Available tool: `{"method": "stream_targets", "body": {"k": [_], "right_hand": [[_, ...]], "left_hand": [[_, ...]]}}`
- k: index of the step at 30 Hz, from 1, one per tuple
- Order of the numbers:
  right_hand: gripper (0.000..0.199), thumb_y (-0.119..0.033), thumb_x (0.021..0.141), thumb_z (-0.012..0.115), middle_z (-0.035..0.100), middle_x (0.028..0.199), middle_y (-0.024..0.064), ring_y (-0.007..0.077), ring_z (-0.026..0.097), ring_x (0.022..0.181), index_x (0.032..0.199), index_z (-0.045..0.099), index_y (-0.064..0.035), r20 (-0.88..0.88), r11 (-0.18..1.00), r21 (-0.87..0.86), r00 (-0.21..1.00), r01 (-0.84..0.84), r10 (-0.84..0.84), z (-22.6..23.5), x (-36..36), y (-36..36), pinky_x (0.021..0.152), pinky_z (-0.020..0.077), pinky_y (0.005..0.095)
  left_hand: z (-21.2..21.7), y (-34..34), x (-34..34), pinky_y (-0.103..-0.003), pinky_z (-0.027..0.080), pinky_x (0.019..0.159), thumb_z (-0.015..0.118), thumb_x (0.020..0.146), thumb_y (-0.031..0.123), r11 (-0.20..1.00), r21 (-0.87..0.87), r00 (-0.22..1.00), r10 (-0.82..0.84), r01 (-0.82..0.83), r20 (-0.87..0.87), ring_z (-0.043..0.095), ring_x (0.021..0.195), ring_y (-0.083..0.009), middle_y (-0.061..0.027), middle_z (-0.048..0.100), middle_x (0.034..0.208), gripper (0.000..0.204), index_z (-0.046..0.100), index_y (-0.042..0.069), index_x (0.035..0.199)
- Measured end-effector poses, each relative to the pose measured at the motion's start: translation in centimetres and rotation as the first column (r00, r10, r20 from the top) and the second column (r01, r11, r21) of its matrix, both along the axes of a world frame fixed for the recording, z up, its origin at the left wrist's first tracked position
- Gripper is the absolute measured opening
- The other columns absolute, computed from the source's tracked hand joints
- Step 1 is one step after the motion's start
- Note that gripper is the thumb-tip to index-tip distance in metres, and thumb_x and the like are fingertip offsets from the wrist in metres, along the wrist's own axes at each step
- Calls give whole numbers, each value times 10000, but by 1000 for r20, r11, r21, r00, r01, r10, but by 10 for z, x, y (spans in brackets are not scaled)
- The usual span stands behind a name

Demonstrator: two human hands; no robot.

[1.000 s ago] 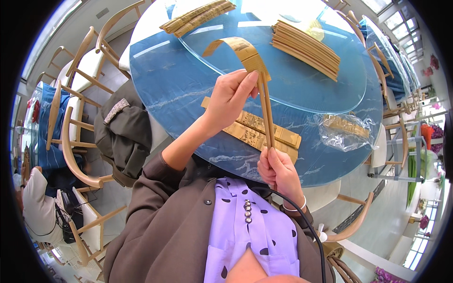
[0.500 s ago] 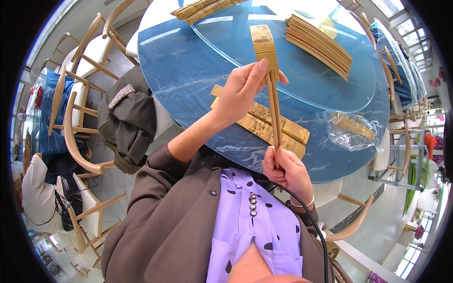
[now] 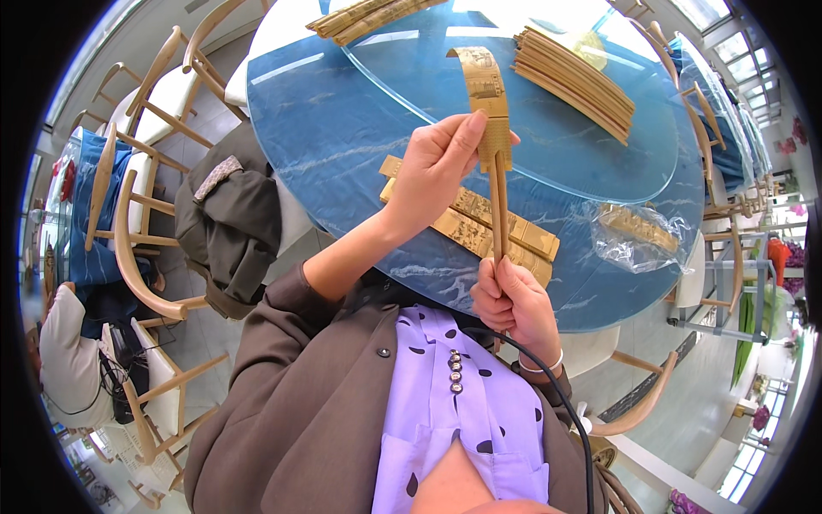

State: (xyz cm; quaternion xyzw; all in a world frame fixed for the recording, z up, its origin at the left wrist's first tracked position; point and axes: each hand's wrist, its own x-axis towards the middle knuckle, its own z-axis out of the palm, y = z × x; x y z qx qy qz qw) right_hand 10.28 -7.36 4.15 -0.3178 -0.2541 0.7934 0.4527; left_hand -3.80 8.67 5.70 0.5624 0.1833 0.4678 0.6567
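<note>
My left hand (image 3: 438, 167) pinches a gold printed paper chopstick sleeve (image 3: 485, 81) between thumb and fingers, above the table. The sleeve's upper end curls over to the left. Below it runs a pair of wooden chopsticks (image 3: 499, 210), their upper ends hidden in the sleeve's lower opening. My right hand (image 3: 518, 300) is closed round the lower part of the chopsticks near the table's front edge. Behind the chopsticks, flat gold printed sleeves (image 3: 462, 224) lie in two slanting rows on the blue table.
A pile of bare chopsticks (image 3: 574, 81) lies on the glass turntable (image 3: 428, 90), with wrapped gold bundles (image 3: 368, 19) at the far left. A clear plastic bag (image 3: 638, 236) with gold sleeves sits at the right. A chair holding a dark coat (image 3: 227, 223) stands left. A black cable (image 3: 565, 390) hangs beside my right forearm.
The sleeve reaches lower below my left thumb and covers more of the chopsticks. Its upper end curls more. My right hand has shifted slightly up and left.
</note>
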Motion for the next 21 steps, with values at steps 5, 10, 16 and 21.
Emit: {"method": "stream_targets", "body": {"k": [5,10,16,21], "right_hand": [[421,-425,1086,338,273,624,-74,20,200,501,813,393,-109,31,999,6,999,44,-44,4,-5,2,406,154,204],[417,-421,1087,336,279,622,-71,22,203,502,821,395,-106,36,997,0,996,81,-81,5,-6,6,408,155,206],[382,-379,1093,344,321,637,-52,30,246,494,882,452,-79,70,998,-38,996,57,-54,4,-12,8,398,209,199],[314,-307,1085,399,414,679,-18,41,344,506,1021,527,-27,416,982,77,889,173,-190,2,-9,-7,426,328,177]], "left_hand": [[-12,-3,7,-213,300,522,472,1074,276,968,199,979,174,-151,-104,388,604,-12,64,487,692,373,669,-14,948],[-18,-10,7,-240,362,561,495,1062,265,954,264,967,190,-141,-169,407,630,-60,2,518,685,347,617,-19,905],[-6,-10,9,-201,330,533,454,1075,331,999,-41,1000,-7,6,-12,442,607,-14,34,562,719,370,633,39,934],[-11,19,0,-191,343,547,467,1069,341,963,-12,963,270,-270,21,453,608,-14,28,580,736,371,638,50,913]]}}
